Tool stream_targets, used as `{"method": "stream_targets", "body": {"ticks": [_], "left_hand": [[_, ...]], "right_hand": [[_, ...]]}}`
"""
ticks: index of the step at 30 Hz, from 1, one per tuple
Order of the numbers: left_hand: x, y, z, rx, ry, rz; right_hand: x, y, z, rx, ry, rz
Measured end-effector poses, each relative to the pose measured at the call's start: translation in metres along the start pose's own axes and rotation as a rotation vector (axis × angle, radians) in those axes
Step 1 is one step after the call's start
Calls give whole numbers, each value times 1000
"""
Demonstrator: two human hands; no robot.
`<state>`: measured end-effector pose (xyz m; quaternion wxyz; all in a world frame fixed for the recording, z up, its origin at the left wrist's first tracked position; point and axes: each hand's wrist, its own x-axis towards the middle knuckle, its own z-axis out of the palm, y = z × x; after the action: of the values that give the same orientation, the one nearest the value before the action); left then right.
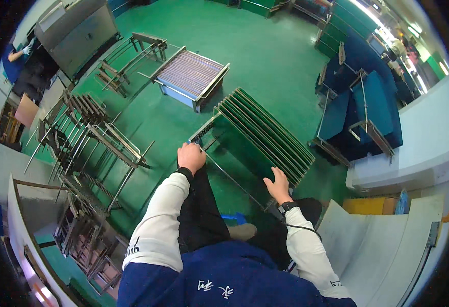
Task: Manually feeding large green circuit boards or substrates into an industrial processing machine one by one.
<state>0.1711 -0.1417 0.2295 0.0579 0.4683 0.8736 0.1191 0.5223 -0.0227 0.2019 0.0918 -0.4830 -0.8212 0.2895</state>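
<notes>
In front of my legs stands a metal rack point(233, 180) with toothed rails, holding several upright green panels point(265, 134) with thin gaps between them. The panels fill the far right part of the rack. My left hand point(191, 156) is closed on the rack's left end, its fingertips partly hidden behind the knuckles. At the near face of the closest panel is my right hand point(279, 185), thumb and fingers apart and nothing visible in its grasp. Whether its fingertips touch the panel, I cannot tell.
Beyond is a low rack point(189, 74) packed with brownish panels. Empty metal racks point(109, 148) crowd the left. Dark blue-green boards point(377, 110) stand in racks at the right. A grey cabinet point(76, 33) and a person point(17, 64) are at the far left; a white ledge point(373, 240) is near right.
</notes>
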Motion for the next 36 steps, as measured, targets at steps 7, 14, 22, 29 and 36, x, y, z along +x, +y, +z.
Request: {"method": "stream_targets", "body": {"ticks": [7, 14, 22, 29, 36], "left_hand": [[4, -1, 0, 2, -35, -22], [2, 0, -11, -17, -65, -42], [4, -2, -4, -22, -8, -24], [4, -12, -10, -57, -32, -52], [6, -17, -7, -46, -20, -51]], "right_hand": [[11, -3, 7, -159, 41, 37], [17, -4, 12, -176, 76, 19], [37, -12, 8, -290, 93, 53], [59, -10, 31, -228, 82, 24], [79, -4, 44, -296, -26, 14]]}}
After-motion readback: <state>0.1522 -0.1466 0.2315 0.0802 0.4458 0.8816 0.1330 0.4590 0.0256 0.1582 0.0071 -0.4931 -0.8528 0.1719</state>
